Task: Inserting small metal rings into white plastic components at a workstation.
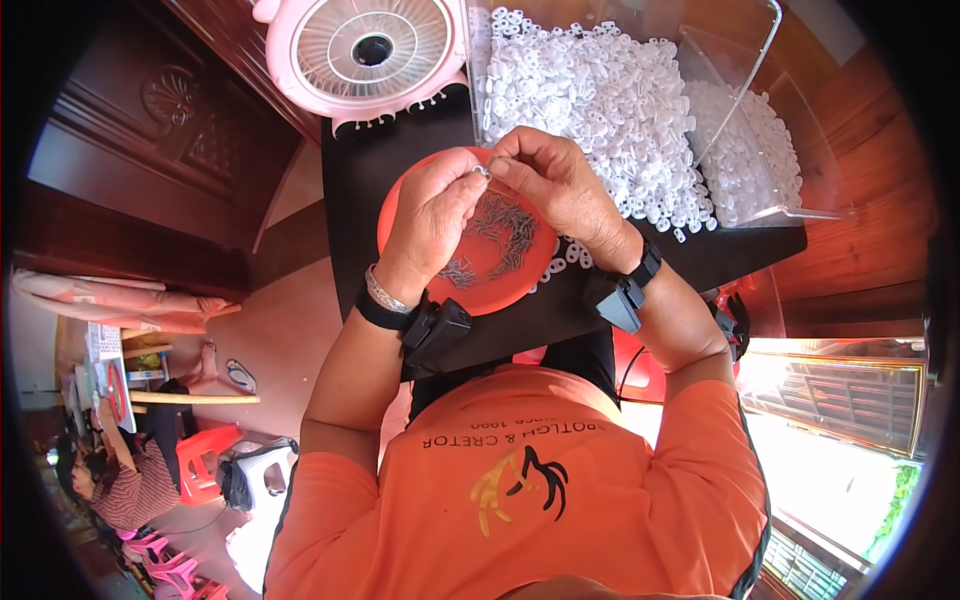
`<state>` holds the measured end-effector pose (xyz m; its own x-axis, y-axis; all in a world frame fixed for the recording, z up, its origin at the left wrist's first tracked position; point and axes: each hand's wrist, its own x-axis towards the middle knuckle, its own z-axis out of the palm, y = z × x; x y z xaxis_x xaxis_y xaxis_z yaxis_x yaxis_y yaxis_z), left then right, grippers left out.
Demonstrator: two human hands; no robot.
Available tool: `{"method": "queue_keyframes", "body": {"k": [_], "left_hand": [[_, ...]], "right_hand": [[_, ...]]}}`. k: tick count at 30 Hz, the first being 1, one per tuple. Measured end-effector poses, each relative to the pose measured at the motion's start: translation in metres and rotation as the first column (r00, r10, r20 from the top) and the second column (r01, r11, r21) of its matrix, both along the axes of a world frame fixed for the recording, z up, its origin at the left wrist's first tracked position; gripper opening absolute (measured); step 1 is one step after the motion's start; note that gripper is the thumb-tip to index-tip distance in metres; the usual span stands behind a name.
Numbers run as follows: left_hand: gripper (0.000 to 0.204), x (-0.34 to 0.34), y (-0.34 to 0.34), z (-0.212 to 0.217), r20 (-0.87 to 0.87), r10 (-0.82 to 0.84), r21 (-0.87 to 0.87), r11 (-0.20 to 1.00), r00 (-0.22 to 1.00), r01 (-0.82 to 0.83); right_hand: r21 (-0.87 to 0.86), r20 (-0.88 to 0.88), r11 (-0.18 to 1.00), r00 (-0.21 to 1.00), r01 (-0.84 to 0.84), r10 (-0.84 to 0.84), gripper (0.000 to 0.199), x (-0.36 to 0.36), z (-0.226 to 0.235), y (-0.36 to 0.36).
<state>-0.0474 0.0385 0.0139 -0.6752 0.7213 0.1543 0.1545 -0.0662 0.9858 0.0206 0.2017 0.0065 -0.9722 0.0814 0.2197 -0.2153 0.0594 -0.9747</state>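
Observation:
Over a round orange-red tray [540, 255], my two hands meet fingertip to fingertip. A small white plastic piece [481, 171] shows between the thumb and fingers of my left hand [428, 215], which is closed on it. My right hand [560, 185] is pinched right beside that piece; whatever it grips is hidden by the fingers. Many thin grey metal pins or screws [515, 235], too small to tell which, lie loose in the tray below. Several white pieces with holes [572, 252] rest on the black table beside the tray's right edge, near my right wrist.
A large heap of white plastic pieces [590, 100] fills a clear box [735, 110] at the back right and spills onto the black table [365, 170]. At the back left stands a pink fan [372, 50]. Another person [140, 485] and a red stool [205, 460] are far left.

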Motion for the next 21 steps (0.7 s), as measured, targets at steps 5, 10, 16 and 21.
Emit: {"method": "queue_keyframes", "body": {"k": [5,10,16,21], "left_hand": [[0.018,-0.007,-0.001,-0.006,-0.128,-0.045,-0.030,0.999,0.991,0.041],[0.018,-0.004,0.001,-0.005,-0.130,-0.028,-0.041,0.999,0.991,0.022],[0.016,-0.003,0.002,0.001,-0.040,-0.025,-0.029,0.999,0.999,0.024],[0.018,-0.010,-0.002,0.000,0.064,0.096,0.034,0.995,0.993,-0.099]], "right_hand": [[0.146,0.000,0.989,1.000,0.008,-0.008,0.010,0.002,0.008,0.002],[0.221,-0.012,0.974,0.999,0.041,-0.040,0.010,0.005,0.007,0.003],[0.055,-0.107,0.997,0.993,0.051,-0.045,0.014,0.001,0.002,0.005],[0.523,-0.366,0.562,0.764,0.641,-0.532,0.012,-0.001,0.020,0.044]]}}
